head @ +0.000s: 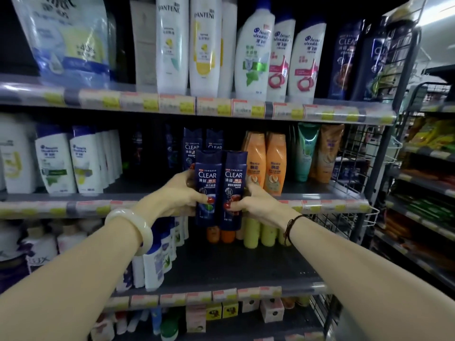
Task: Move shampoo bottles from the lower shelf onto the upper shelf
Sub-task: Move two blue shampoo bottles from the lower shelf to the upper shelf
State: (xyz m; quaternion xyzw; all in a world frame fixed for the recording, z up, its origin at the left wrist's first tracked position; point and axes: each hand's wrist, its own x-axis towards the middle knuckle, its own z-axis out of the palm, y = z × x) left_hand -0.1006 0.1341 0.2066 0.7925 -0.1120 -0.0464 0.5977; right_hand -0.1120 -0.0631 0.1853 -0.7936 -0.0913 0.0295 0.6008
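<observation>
Two dark blue Clear shampoo bottles stand side by side in the air in front of the middle shelf edge [320,205]. My left hand [179,193] grips the left bottle [208,178], thumb across its front. My right hand [256,203] grips the right bottle [234,178] the same way. Their bases hang just below that shelf's price strip. Two more Clear bottles [193,143] stand behind them on the middle shelf. The lower shelf [234,269] beneath is dark and largely bare in its centre.
Orange bottles [274,163] stand right of the held pair, white Head & Shoulders bottles [71,163] to the left. The top shelf [197,104] carries Pantene, Head & Shoulders and Clear bottles. A wire rack [357,156] closes the right end; another aisle's shelves lie beyond.
</observation>
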